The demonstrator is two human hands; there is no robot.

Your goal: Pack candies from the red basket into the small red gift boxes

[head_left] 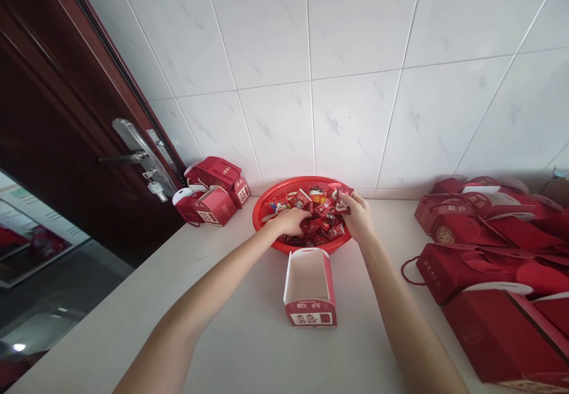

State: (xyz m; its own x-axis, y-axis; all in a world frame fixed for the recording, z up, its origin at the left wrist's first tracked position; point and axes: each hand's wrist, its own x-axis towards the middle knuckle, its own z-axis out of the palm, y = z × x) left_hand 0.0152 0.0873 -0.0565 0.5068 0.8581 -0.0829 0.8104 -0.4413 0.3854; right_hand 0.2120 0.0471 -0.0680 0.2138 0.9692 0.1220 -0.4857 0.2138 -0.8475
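Note:
A red plastic basket (262,195) holds a heap of wrapped candies (317,222), mostly in red wrappers, against the tiled wall. My left hand (291,222) reaches into the heap, its thumb and fingers apart over the candies; the fingertips are partly hidden. At the basket's right rim, my right hand (359,216) pinches a red and white candy packet (343,204). In front of the basket, between my forearms, stands an open-topped red gift box (310,314) with a white inside. No candy shows in the visible part of its interior.
Closed red gift boxes (217,175) stand at the back left by the wall. Many more boxes (502,329) crowd the right side of the white table (240,335). A dark door (57,86) with a metal handle and keys is beyond the table's left edge.

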